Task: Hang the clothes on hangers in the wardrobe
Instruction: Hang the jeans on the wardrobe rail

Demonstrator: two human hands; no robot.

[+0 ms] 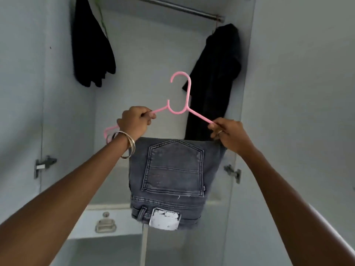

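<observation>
Both forearms reach up and forward from the bottom corners of the view, the left one wearing metal bangles [129, 144] at the wrist. Between them hang the grey jeans [171, 181], folded over the lower bar of the pink hanger [179, 98] so that a back pocket and the waistband patch face the camera upside down; draped this way the weight sits evenly and should not slide off. Left hand [137, 120] curls its fingers round the hanger's left shoulder, and right hand [228, 132], a ring on one finger, pinches the right shoulder near its end, just above the fold of denim. Holding both shoulders keeps the hanger level and leaves its hook free and pointing up. Behind and below, a drawer front with a metal handle [105, 224] sits inside the wardrobe, door hinges showing on each side. Farther back and higher, two dark garments hang, one at the left [92, 47], one at the right [215, 79]. Above them runs the metal rail [184, 9], well apart from the hook, with an open stretch between the garments where the jeans would likely go.
</observation>
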